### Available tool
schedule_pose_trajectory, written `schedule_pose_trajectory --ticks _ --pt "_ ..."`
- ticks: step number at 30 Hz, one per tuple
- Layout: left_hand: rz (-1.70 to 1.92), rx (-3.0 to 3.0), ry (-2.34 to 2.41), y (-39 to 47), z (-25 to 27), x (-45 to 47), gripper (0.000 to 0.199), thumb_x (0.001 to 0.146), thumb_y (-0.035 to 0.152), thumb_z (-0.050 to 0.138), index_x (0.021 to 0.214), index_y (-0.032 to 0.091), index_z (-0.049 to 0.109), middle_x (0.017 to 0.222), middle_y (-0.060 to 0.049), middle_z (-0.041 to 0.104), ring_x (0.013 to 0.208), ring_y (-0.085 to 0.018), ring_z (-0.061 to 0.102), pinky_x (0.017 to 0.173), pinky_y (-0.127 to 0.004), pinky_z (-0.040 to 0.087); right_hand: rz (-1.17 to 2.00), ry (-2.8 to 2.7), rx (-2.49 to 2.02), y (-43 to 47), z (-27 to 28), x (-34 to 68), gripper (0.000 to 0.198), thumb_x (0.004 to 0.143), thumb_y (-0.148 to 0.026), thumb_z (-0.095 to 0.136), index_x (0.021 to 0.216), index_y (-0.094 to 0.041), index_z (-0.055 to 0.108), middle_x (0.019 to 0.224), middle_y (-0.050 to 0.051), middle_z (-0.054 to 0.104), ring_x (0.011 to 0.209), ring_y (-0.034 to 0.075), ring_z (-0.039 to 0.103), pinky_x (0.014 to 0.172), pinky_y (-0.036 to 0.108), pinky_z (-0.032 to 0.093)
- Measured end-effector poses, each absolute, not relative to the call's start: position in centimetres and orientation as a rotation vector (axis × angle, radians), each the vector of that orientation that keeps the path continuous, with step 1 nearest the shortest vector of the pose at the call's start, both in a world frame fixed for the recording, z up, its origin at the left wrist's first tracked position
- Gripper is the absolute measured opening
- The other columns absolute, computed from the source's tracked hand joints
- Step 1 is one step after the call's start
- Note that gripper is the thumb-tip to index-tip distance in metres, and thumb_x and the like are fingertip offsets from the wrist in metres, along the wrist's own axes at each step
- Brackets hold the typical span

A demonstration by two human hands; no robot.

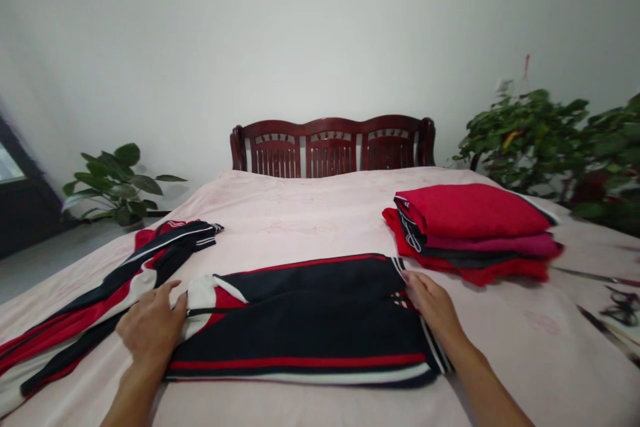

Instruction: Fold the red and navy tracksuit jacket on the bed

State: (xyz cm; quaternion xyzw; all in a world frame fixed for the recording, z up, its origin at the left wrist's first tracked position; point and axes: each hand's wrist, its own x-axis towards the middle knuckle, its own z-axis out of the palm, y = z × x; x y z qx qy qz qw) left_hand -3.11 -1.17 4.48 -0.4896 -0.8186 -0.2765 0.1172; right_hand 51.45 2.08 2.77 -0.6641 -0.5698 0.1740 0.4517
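Two hands, left hand [153, 328] and right hand [433, 303], fingers spread, press one folded jacket [310, 320].

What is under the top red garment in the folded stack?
Under the red garment lie a pink layer, a dark layer and another red piece. Their covered middles cannot be seen.

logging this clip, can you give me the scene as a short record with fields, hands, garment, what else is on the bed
left hand: left hand flat, palm down on the white and red end of the navy garment
right hand: right hand fingers on the striped cuff end of the same garment
garment: folded lengthwise, lying flat on the pink bed sheet
left of it: loose tracksuit piece, unfolded
right of it: folded stack of red clothes
behind: wooden bench, potted plants
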Motion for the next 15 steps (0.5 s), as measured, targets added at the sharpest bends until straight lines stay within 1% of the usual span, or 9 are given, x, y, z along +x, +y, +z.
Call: schedule_pose_trajectory --ticks 2,4,5,7,10,12,13,15 --pt "-0.867 -1.589 -2.183 -1.1 4.7 -1.5 0.043 0.096 0.043 0.037 0.122 0.020 0.063 0.119 -0.014 0.063 0.114 -0.034 0.058 0.098 -0.048 0.043 0.475 -1.266 -1.738 2.2 2.3 53.6 0.048 0.084 -0.049 0.041 0.107 -0.019 0.072 0.099 0.009 0.077 0.092 0.025 0.071 0.082 0.034 0.053" --pt "-0.917 -1.813 -2.060 -0.8 4.6 0.2 0.036 0.096 0.040 0.040 0.116 0.024 0.065 0.117 -0.008 0.064 0.106 -0.026 0.063 0.093 -0.037 0.049 0.525 -1.278 -1.835 2.1 1.8 55.0 0.043 0.082 -0.048 0.044 0.101 -0.020 0.072 0.089 0.007 0.077 0.080 0.023 0.070 0.072 0.032 0.051" --pt "-0.923 -1.934 -2.041 -0.6 4.4 1.0 0.034 0.095 0.037 0.041 0.116 0.026 0.066 0.119 -0.006 0.064 0.104 -0.023 0.064 0.089 -0.033 0.050 0.538 -1.334 -1.878 2.0 1.6 55.3 0.040 0.082 -0.048 0.046 0.097 -0.022 0.072 0.086 0.005 0.076 0.077 0.022 0.070 0.069 0.031 0.050" --pt "-0.847 -2.122 -2.060 -0.1 3.6 1.9 0.034 0.094 0.029 0.042 0.118 0.030 0.067 0.125 -0.002 0.063 0.104 -0.020 0.065 0.087 -0.030 0.052 0.531 -1.479 -1.959 1.8 1.7 55.3 0.034 0.082 -0.049 0.049 0.087 -0.025 0.072 0.083 0.003 0.076 0.077 0.022 0.069 0.067 0.029 0.047" --pt "-0.699 -2.297 -2.074 0.6 2.4 1.8 0.044 0.088 0.015 0.042 0.121 0.030 0.068 0.136 -0.003 0.059 0.113 -0.020 0.064 0.094 -0.032 0.052 0.508 -1.619 -2.048 1.7 2.5 54.5 0.032 0.082 -0.054 0.053 0.081 -0.028 0.071 0.087 0.001 0.076 0.084 0.022 0.069 0.069 0.028 0.045" --pt "-0.688 -2.338 -2.065 0.9 1.8 1.3 0.048 0.086 0.012 0.044 0.124 0.030 0.066 0.143 -0.003 0.054 0.119 -0.021 0.061 0.098 -0.035 0.051 0.502 -1.637 -2.086 1.7 3.0 53.9 0.034 0.083 -0.058 0.053 0.085 -0.028 0.070 0.093 0.001 0.076 0.088 0.023 0.070 0.070 0.029 0.045" --pt "-0.700 -2.347 -2.058 1.1 1.6 1.0 0.048 0.086 0.014 0.045 0.126 0.030 0.065 0.146 -0.003 0.051 0.121 -0.022 0.060 0.099 -0.035 0.050 0.482 -1.633 -2.101 1.8 3.1 53.7 0.035 0.084 -0.058 0.053 0.091 -0.028 0.070 0.096 0.002 0.076 0.089 0.023 0.070 0.071 0.029 0.046" --pt "-0.719 -2.353 -2.060 1.4 1.7 0.9 0.042 0.086 0.019 0.049 0.123 0.031 0.066 0.146 -0.003 0.052 0.121 -0.023 0.060 0.099 -0.036 0.050 0.377 -1.641 -2.101 2.0 3.2 53.4 0.036 0.087 -0.052 0.051 0.109 -0.028 0.067 0.103 0.004 0.075 0.092 0.024 0.070 0.072 0.031 0.048"
